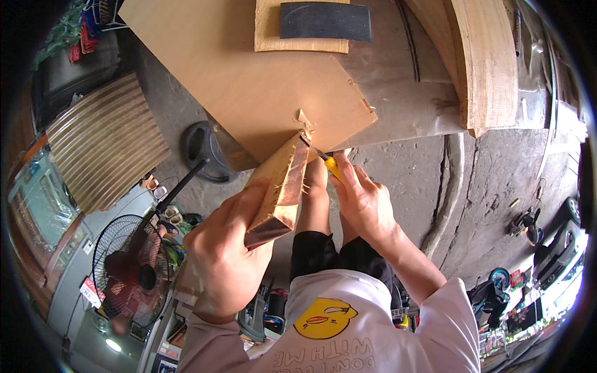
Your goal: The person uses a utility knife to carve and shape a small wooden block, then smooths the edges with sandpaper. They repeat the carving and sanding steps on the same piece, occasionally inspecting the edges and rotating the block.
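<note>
Landmark board: a thin, smooth brown sheet lying on the dark worktable, its near part pointing toward the person.
Wooden block: the long, squared piece of timber is at the near edge of the sheet, held tilted, its far end overlapping the sheet in view; whether the two touch, I cannot tell. Pale wood and dark reddish-brown bands show on it, with frayed splinters along the right edge.
Left hand: the left hand, on the near side of the sheet, is wrapped around the timber's lower part, fingers closed over it from the left.
Right hand: the right hand, just off the sheet's near right edge, is curled firmly around a yellow-handled knife.
Blade: dark and narrow, it points at the timber's far end; contact is too small to make out.
Shavings: a pale curl of wood is on the sheet, just beyond the timber's far end.
Beyond: a black curved slab rests on a pale wooden piece at the sheet's far side.
Right of the sheet: a thick curved plank on the worktable.
Left of the sheet: a corrugated panel, and nearer the person, a caged fan.
</note>
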Demonstrator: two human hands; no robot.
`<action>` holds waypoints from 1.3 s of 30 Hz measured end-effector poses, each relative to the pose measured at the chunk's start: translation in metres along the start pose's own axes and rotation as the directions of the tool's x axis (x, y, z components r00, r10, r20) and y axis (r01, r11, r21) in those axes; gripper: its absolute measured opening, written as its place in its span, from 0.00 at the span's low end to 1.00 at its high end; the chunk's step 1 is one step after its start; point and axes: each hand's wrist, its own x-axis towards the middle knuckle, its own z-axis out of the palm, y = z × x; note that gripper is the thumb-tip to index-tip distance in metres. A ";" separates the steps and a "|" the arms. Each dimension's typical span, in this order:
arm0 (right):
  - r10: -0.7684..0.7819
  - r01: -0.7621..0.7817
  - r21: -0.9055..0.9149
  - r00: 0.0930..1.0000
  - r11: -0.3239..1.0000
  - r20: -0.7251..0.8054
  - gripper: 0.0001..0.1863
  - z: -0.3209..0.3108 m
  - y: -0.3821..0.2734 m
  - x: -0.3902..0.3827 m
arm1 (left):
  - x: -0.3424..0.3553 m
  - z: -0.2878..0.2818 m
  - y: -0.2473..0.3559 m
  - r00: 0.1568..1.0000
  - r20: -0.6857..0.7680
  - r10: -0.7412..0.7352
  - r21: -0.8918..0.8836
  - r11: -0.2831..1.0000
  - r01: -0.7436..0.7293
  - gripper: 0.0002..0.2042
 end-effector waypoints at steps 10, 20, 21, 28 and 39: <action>0.012 -0.012 -0.029 1.000 1.000 0.015 0.31 -0.004 0.001 -0.002 | 0.000 -0.003 0.000 0.999 0.030 -0.020 -0.007 1.000 0.021 0.20; 0.055 -0.052 -0.035 0.995 0.998 0.083 0.31 -0.003 0.000 -0.004 | 0.003 -0.005 0.000 0.998 0.056 0.004 0.001 1.000 -0.004 0.20; 0.069 -0.066 -0.048 0.995 0.997 0.068 0.29 -0.003 0.000 -0.004 | 0.003 -0.006 -0.001 0.999 0.053 0.009 0.003 1.000 -0.009 0.20; 0.123 -0.124 0.009 0.989 0.992 0.078 0.19 -0.005 0.010 -0.019 | 0.003 -0.004 -0.001 0.999 0.036 -0.026 0.014 1.000 0.025 0.21; 0.014 -0.014 0.026 1.000 1.000 0.004 0.23 -0.004 -0.004 0.005 | 0.001 -0.002 0.002 0.999 0.032 -0.022 0.023 1.000 0.021 0.20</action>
